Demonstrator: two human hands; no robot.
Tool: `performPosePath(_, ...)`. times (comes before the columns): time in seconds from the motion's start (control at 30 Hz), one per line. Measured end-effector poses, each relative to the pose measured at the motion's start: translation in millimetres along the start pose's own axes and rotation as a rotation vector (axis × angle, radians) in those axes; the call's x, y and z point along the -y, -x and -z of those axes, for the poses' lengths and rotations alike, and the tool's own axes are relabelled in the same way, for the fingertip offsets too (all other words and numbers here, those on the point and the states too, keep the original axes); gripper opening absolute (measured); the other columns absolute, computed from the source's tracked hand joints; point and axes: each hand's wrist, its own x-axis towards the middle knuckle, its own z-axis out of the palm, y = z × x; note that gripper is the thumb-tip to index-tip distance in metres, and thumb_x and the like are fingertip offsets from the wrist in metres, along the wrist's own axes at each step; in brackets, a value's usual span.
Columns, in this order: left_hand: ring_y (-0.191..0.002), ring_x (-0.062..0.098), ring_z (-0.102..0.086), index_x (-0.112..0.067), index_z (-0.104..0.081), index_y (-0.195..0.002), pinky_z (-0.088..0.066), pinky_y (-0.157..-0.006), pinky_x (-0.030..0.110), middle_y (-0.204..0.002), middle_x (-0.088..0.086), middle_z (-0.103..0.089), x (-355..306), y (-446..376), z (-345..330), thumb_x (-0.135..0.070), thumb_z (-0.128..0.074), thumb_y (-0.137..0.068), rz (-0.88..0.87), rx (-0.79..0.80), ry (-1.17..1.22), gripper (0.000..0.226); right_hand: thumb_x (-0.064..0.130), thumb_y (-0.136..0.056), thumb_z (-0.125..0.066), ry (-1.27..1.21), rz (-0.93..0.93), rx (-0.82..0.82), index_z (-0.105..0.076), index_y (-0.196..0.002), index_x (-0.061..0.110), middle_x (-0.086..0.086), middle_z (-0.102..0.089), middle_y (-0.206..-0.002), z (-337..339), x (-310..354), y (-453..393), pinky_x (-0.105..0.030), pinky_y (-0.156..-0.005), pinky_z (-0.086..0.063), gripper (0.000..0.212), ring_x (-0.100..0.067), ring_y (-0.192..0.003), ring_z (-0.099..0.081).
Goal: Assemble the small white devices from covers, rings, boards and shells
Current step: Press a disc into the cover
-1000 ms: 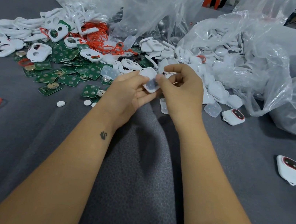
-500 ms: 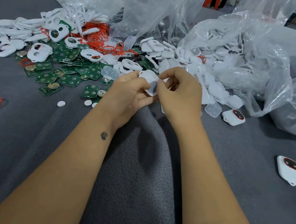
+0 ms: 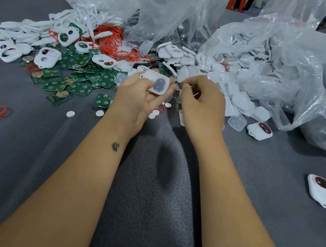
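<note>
Left hand (image 3: 138, 98) gripping white cover (image 3: 156, 83); just right of cover, right hand (image 3: 202, 103) curled, pinching something too small to tell

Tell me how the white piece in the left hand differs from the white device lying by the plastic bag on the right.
The held piece is gripped above the table by the left hand; the device lies on the grey cloth, untouched. The held piece shows a grey-blue patch with no red; the device has a dark window edged by a red ring. The held piece looks flat and thin; the device looks thicker. Both are white, rounded-square plastic.
</note>
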Motion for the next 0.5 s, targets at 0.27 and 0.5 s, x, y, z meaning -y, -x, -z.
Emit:
performPosePath(0.27, -0.104, 0.039, -0.065, 0.009, -0.05, -0.117, -0.06, -0.078, 0.041, -0.11, 0.03, -0.061, -40, -2, 27, -0.004, -0.04, -0.1, -0.215, -0.175, 0.354, 0.024, 0.015, -0.09, -0.053, 0.154, 0.187, 0.261, -0.067, -0.1, 0.018, 0.001, -0.057, -0.097, -22, 13, 17, -0.039, -0.077, -0.046, 0.017, -0.017, -0.09, -0.054)
performPosePath(0.5, -0.089, 0.033, -0.065, 0.006, -0.054, -0.105, -0.06, -0.078, 0.042, -0.094, 0.023, -0.063, -56, 3, 39, -0.008, -0.039, -0.101, -0.317, -0.287, 0.446, 0.022, 0.015, -0.093, -0.053, 0.277, 0.485, 0.545, -0.052, -0.138, 0.021, 0.001, -0.048, -0.143, -50, 34, 27, -0.037, -0.11, -0.028, 0.045, -0.021, -0.135, -0.037)
